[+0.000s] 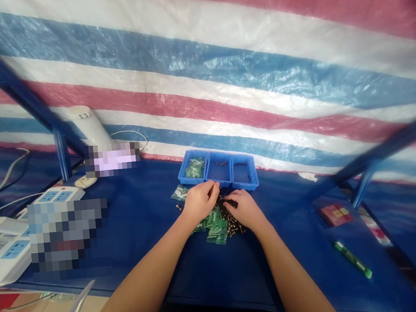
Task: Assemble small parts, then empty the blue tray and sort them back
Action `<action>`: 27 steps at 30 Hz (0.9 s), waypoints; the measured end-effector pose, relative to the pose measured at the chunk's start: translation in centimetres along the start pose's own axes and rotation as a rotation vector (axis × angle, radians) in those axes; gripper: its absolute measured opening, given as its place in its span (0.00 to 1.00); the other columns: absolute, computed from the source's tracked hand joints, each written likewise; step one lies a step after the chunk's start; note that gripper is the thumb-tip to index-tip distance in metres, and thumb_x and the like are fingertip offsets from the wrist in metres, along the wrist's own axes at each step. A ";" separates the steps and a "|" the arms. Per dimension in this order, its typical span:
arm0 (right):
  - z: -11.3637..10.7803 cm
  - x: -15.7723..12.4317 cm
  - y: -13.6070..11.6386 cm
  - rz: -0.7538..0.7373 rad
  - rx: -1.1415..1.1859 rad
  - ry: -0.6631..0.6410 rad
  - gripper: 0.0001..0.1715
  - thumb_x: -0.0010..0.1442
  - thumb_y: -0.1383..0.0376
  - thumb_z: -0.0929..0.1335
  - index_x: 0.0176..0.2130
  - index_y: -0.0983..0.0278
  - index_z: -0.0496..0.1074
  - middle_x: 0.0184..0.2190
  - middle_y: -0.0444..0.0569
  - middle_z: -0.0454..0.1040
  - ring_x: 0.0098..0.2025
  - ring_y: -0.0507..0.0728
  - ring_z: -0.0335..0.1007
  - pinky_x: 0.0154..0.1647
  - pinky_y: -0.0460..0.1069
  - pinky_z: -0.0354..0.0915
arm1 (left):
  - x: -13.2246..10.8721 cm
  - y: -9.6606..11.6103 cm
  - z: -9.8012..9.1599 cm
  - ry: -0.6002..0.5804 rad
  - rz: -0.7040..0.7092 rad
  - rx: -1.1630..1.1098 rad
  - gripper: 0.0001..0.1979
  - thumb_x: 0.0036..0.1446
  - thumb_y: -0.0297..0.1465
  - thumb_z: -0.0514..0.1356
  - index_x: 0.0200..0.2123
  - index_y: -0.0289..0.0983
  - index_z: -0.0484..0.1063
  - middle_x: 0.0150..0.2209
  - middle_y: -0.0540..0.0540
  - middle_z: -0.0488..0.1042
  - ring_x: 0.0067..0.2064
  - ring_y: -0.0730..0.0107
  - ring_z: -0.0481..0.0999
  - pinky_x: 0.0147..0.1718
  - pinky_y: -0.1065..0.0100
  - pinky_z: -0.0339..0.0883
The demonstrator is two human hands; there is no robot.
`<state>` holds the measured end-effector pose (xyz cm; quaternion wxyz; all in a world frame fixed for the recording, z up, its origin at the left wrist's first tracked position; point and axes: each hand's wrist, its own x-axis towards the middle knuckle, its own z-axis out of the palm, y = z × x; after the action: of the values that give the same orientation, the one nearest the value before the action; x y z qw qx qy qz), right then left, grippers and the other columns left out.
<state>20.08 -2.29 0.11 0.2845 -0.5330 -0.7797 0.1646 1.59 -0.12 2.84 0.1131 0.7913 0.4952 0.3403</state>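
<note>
My left hand (200,201) is above the small pile, thumb and fingertips pinched together; what lies between them is too small to make out. Close by on the right, my right hand (245,210) has its fingers curled in over the dark upper edge of the heap, their tips partly hidden. Beneath and between both hands lie green-printed clear packets (216,227) and a heap of brass-coloured screws (235,227). Just behind the hands stands a row of blue bins: the left bin (192,180) holds similar packets, the middle bin (219,176) a few small screws.
The right bin (244,179) has a few dark bits inside. White power strips (14,250) with cables lie at the left. A green tube-shaped item (352,260) and a red box (336,214) lie at the right. Blue metal bars (24,97) flank the blue table (135,206).
</note>
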 end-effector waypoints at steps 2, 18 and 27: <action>0.5 0.0 0.1 0.007 0.033 -0.004 0.11 0.60 0.68 0.67 0.40 0.60 0.79 0.37 0.50 0.77 0.42 0.59 0.71 0.46 0.55 0.67 | 0.0 0.0 0.0 -0.006 0.003 0.004 0.20 0.68 0.37 0.46 0.24 0.37 0.63 0.22 0.50 0.66 0.24 0.72 0.65 0.26 0.70 0.54; 1.2 0.1 0.3 -0.028 -0.051 0.025 0.12 0.63 0.71 0.64 0.39 0.62 0.77 0.36 0.51 0.76 0.41 0.59 0.69 0.48 0.55 0.66 | -0.1 0.0 0.4 -0.070 0.040 -0.022 0.19 0.68 0.37 0.46 0.27 0.37 0.68 0.24 0.49 0.70 0.26 0.72 0.69 0.28 0.71 0.57; 0.5 0.3 -0.7 0.064 0.202 0.310 0.12 0.63 0.66 0.64 0.41 0.60 0.77 0.38 0.51 0.77 0.37 0.57 0.73 0.43 0.52 0.70 | -0.2 0.1 0.4 -0.147 0.060 -0.087 0.13 0.66 0.36 0.50 0.40 0.40 0.73 0.33 0.48 0.77 0.33 0.68 0.75 0.34 0.69 0.64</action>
<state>19.19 -2.30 0.20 0.4481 -0.5452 -0.6886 0.1667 1.87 -0.23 2.52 0.1731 0.8232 0.4462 0.3056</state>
